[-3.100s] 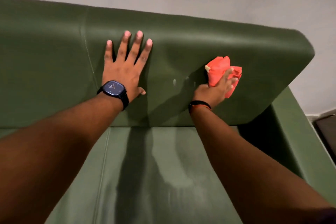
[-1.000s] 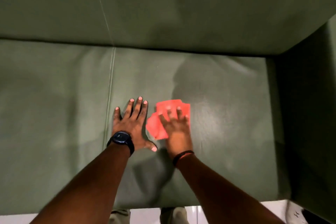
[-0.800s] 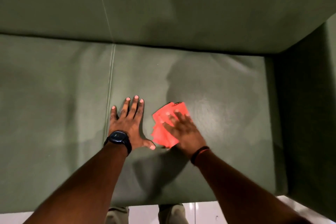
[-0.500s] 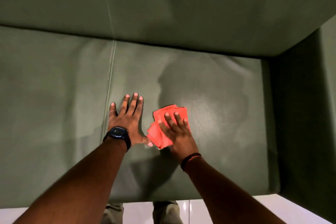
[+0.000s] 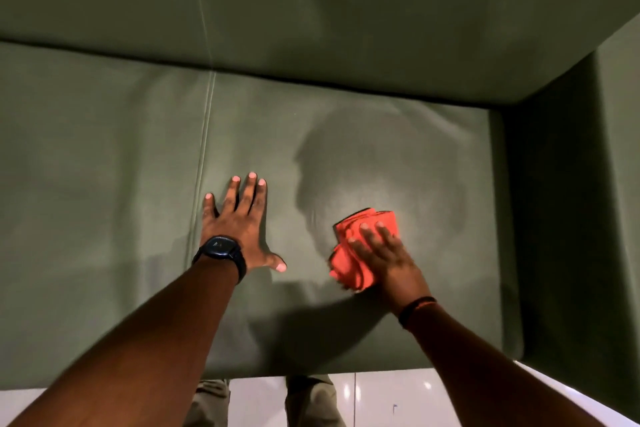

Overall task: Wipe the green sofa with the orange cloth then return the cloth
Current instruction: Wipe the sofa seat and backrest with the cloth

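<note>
Dim, soft-focus view; head shadow on the green sofa (image 5: 104,166), floor (image 5: 398,395) glare.

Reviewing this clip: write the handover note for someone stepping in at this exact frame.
Left hand: empty, flat on the seat cushion, fingers spread.
Right hand: pressing the folded orange cloth onto the cushion, right of the left hand.
Done: seat wiping under way near the cushion's middle.
Left: finish wiping the green sofa, then return the cloth; its home spot is not in view.

Bunched orange cloth (image 5: 360,253) on green sofa (image 5: 104,184)
</note>
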